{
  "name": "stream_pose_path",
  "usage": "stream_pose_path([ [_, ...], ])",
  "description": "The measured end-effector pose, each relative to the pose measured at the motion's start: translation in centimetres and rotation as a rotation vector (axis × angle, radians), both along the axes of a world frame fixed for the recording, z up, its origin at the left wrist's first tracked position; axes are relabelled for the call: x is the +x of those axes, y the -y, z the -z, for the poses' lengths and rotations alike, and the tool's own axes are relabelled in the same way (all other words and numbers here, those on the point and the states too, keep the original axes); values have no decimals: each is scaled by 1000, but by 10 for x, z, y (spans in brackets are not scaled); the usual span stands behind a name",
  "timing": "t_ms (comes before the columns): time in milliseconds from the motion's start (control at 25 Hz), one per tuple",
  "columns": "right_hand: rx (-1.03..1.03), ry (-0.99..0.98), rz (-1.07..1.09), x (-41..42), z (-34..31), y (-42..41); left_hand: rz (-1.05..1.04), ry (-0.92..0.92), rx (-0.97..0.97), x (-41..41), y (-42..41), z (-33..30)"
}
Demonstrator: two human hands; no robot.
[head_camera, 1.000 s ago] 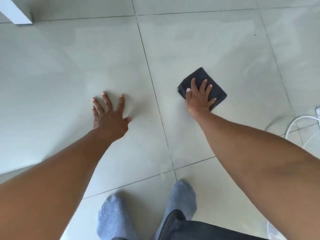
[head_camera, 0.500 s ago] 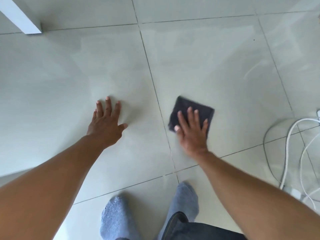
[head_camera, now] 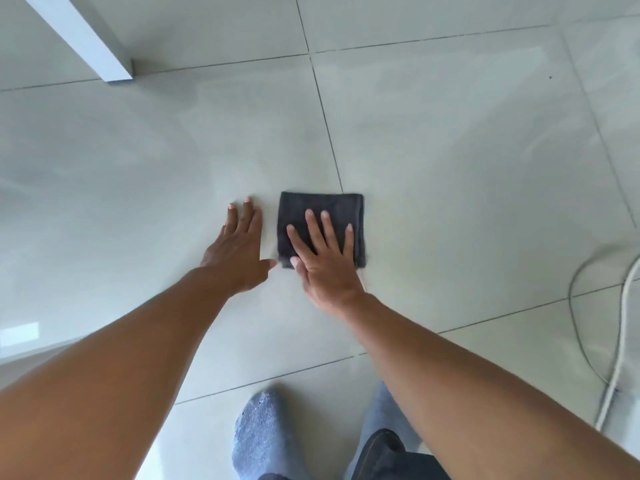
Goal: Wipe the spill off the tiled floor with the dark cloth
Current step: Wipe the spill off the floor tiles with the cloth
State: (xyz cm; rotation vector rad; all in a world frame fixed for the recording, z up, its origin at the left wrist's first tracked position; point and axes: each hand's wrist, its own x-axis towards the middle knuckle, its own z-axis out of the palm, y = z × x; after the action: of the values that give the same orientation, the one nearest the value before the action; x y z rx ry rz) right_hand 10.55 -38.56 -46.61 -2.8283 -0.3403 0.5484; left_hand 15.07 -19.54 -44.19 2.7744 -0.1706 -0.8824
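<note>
A folded dark grey cloth (head_camera: 320, 211) lies flat on the pale tiled floor (head_camera: 467, 174), straddling a grout line. My right hand (head_camera: 323, 261) presses down on its near half with the fingers spread. Just left of the cloth, my left hand (head_camera: 240, 251) rests flat on a tile, fingers together, its thumb almost touching the cloth's corner. No spill stands out on the glossy tiles.
A white furniture leg (head_camera: 86, 43) stands at the far left. White and grey cables (head_camera: 620, 341) curl over the floor at the right edge. My feet in grey socks (head_camera: 263, 438) are at the bottom, below the hands.
My right hand has slid the cloth leftward and nearer, from the right tile onto the grout line. It now lies square next to my left hand, which stayed planted.
</note>
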Motion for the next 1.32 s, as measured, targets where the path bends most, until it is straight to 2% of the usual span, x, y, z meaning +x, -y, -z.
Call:
stream_pose_path([
  [80,-25,16,-16,-46,-4,56,0,10,6,-1,-3,0],
  [160,-107,-21,39,-41,-10,118,3,-4,-4,0,-1,0],
  [280,-159,-93,419,41,-11,158,-7,-6,-1,0,4,1],
  [360,-119,-153,659,113,-11,138,-22,-16,11,-1,8,0],
  [400,-115,-165,680,140,-11,116,-17,-25,12,0,9,-1],
  [480,-97,-152,483,165,-6,51,15,-39,14,1,6,-3],
  [560,-25,-114,187,145,-2,-14,23,-33,12,3,-1,-5],
  [640,-4,-57,28,81,-1,-35,20,-51,10,2,-2,-8],
  [720,1,-22,-28,6,-4,-7,21,-56,17,1,-3,-8],
  [800,-28,-37,-41,-50,-11,54,24,-53,31,3,-3,-6],
  [880,-80,-82,3,-54,-16,118,36,-60,30,3,-1,-4],
  [1000,-123,-133,266,17,-15,153,25,-52,35,2,3,1],
  [1120,-133,-178,503,90,-12,119,25,-59,36,1,6,4],
  [1200,-130,-155,452,105,-9,80,28,-61,40,3,5,4],
  [1320,-80,-50,159,74,0,23,29,-63,50,4,6,4],
])
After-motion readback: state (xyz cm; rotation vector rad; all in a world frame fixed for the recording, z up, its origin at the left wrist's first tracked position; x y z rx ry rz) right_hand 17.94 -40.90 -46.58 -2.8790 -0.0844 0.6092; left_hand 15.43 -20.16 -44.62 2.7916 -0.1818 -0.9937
